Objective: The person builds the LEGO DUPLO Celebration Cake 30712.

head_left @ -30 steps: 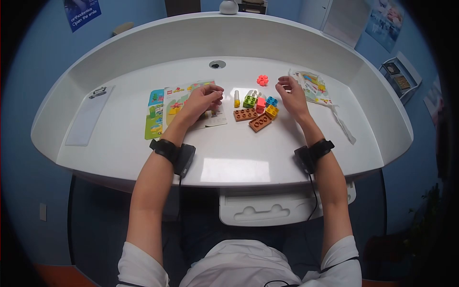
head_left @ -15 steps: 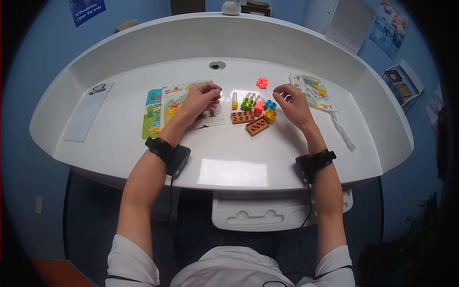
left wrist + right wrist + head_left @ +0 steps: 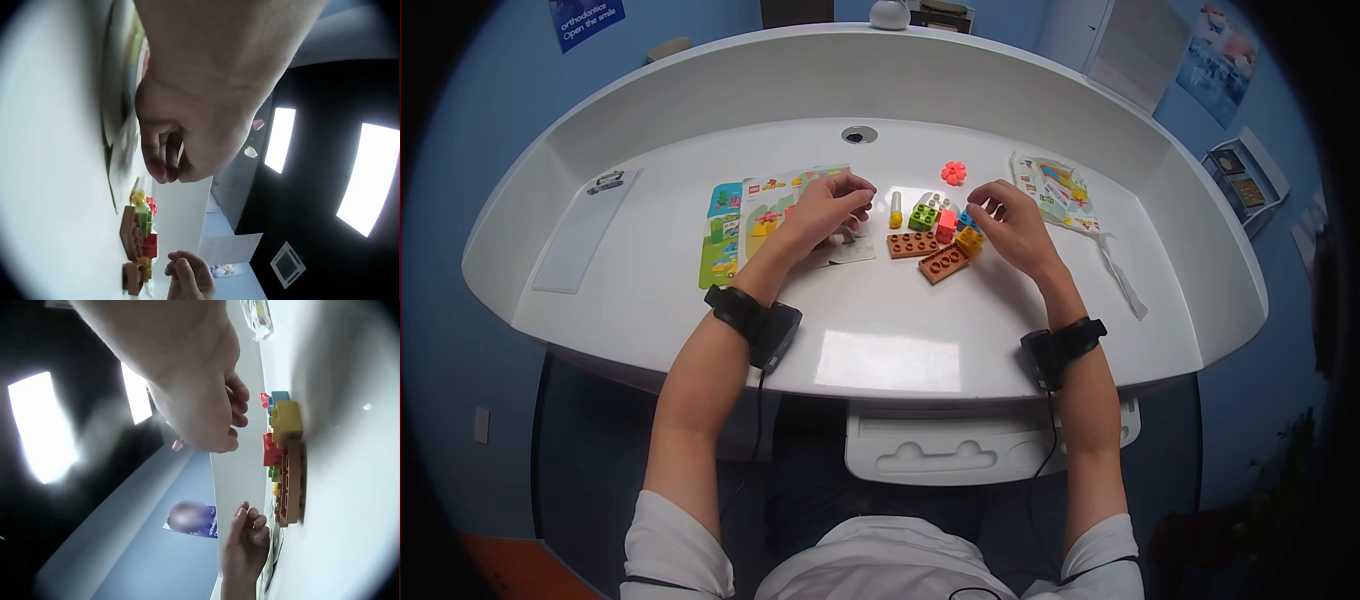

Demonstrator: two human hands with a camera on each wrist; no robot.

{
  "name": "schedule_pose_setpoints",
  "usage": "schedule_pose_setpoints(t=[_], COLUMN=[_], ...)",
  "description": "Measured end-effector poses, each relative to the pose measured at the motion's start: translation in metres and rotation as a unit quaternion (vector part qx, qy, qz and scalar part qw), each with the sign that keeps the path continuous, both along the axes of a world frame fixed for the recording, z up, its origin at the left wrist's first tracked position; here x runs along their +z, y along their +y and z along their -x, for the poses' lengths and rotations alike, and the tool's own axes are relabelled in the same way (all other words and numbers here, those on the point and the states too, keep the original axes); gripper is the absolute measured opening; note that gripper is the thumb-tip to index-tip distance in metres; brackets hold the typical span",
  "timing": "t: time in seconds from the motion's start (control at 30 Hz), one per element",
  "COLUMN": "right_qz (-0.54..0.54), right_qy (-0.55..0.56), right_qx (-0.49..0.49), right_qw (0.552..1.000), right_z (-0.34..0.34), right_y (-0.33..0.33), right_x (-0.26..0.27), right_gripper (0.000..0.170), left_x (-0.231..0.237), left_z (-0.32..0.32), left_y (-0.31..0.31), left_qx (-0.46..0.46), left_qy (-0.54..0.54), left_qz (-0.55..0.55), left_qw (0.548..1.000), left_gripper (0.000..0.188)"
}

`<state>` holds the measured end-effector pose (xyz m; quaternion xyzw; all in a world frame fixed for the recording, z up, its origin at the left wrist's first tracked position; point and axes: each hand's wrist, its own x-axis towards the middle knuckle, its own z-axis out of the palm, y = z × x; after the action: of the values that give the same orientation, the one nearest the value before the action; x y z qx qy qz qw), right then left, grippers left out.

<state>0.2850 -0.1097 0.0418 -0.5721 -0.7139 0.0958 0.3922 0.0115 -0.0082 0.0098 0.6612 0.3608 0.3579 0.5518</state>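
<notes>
My left hand (image 3: 828, 212) hovers over the booklet (image 3: 855, 250), its fingers loosely curled with nothing between them. To the right of the bricks, my right hand (image 3: 1012, 232) hangs with loosely bent, unfilled fingers; its fingertips overlap the blue brick (image 3: 964, 218) in the head view. Between the hands lie a green brick (image 3: 922, 217), a pink-red brick (image 3: 946, 226), a yellow brick (image 3: 970, 240) and two long brown bricks, one studs up (image 3: 912, 245), the other brown brick (image 3: 943, 264) showing its hollow underside. A small clear tube with a yellow end (image 3: 896, 212) and a pink flower piece (image 3: 954, 173) lie farther back.
An opened plastic bag (image 3: 1055, 190) with a trailing torn strip lies at the right. A clipboard (image 3: 588, 235) is at the far left. The desk's raised white wall (image 3: 800, 90) curves around the back, with a round cable hole (image 3: 859, 134) before it.
My right hand has shifted slightly left, closer to the blue and yellow bricks. The left hand stays nearly in place over the booklet. The head view has tilted a little.
</notes>
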Motion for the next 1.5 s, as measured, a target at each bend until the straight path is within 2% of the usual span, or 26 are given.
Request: schedule_pose_setpoints(t=[0.07, 0.1, 0.17, 0.23, 0.27, 0.33, 0.4, 0.53, 0.63, 0.73, 0.8, 0.83, 0.9, 0.93, 1.0, 1.13, 1.3, 1.43, 1.5], right_qz=[0.074, 0.073, 0.185, 0.183, 0.180, 0.186, 0.165, 0.169, 0.208, 0.193, 0.140, 0.140, 0.214, 0.214, 0.173, 0.164, 0.219, 0.197, 0.108], right_qy=[-0.010, -0.011, -0.037, -0.068, -0.096, -0.096, -0.100, -0.117, -0.151, -0.153, -0.118, -0.118, -0.048, -0.047, 0.037, -0.002, -0.137, -0.111, -0.023], right_qx=[0.023, 0.025, 0.068, 0.096, 0.123, 0.140, 0.174, 0.176, 0.175, 0.166, 0.158, 0.159, 0.149, 0.148, 0.191, 0.188, 0.152, 0.152, 0.104], right_qw=[0.997, 0.997, 0.980, 0.976, 0.971, 0.968, 0.966, 0.963, 0.950, 0.955, 0.970, 0.970, 0.964, 0.964, 0.966, 0.968, 0.954, 0.962, 0.988], right_z=[0.008, 0.015, 0.026, 0.026, 0.026, 0.029, 0.034, 0.036, 0.036, 0.036, 0.039, 0.040, 0.041, 0.039, 0.035, 0.034, 0.038, 0.025, 0.011], right_y=[-0.010, -0.016, -0.024, -0.023, -0.023, -0.023, -0.024, -0.027, -0.026, -0.027, -0.032, -0.034, -0.035, -0.033, -0.030, -0.028, -0.028, -0.025, -0.021], right_x=[0.013, 0.020, 0.030, 0.024, 0.021, 0.016, 0.011, 0.015, 0.013, 0.009, 0.017, 0.022, 0.031, 0.028, 0.019, 0.018, 0.020, 0.021, 0.025], right_gripper=[0.019, 0.019, 0.019, 0.018, 0.018, 0.021, 0.024, 0.026, 0.028, 0.033, 0.035, 0.035, 0.037, 0.037, 0.034, 0.030, 0.021, 0.017, 0.019], left_x=[0.008, 0.012, 0.020, 0.024, 0.024, 0.021, 0.015, 0.003, 0.000, 0.000, 0.000, 0.000, 0.001, 0.001, 0.000, 0.000, -0.003, 0.003, 0.011], left_z=[-0.001, -0.001, -0.002, -0.003, -0.005, -0.007, -0.007, -0.007, -0.005, -0.004, -0.004, -0.003, -0.003, -0.003, -0.002, -0.001, -0.002, -0.001, 0.000], left_y=[-0.008, -0.013, -0.022, -0.028, -0.030, -0.032, -0.027, -0.016, -0.012, -0.008, -0.009, -0.009, -0.010, -0.010, -0.010, -0.009, -0.007, -0.011, -0.016], left_qx=[0.000, -0.007, -0.013, -0.068, -0.067, -0.113, -0.114, -0.140, -0.114, -0.132, -0.135, -0.139, -0.143, -0.149, -0.152, -0.157, -0.150, -0.157, -0.135], left_qy=[0.005, 0.021, 0.035, 0.025, 0.025, 0.015, 0.034, 0.071, 0.023, 0.037, 0.037, 0.039, 0.044, 0.049, 0.044, 0.040, 0.035, 0.012, -0.007], left_qz=[0.000, 0.000, 0.001, -0.025, -0.023, -0.008, 0.004, 0.010, 0.045, 0.065, 0.060, 0.055, 0.049, 0.044, 0.048, 0.054, 0.046, 0.068, 0.087], left_qw=[1.000, 1.000, 0.999, 0.997, 0.997, 0.993, 0.993, 0.987, 0.992, 0.988, 0.988, 0.988, 0.988, 0.987, 0.986, 0.985, 0.987, 0.985, 0.987], left_gripper=[0.021, 0.022, 0.023, 0.025, 0.025, 0.025, 0.027, 0.028, 0.029, 0.027, 0.028, 0.028, 0.029, 0.029, 0.029, 0.030, 0.033, 0.033, 0.029])
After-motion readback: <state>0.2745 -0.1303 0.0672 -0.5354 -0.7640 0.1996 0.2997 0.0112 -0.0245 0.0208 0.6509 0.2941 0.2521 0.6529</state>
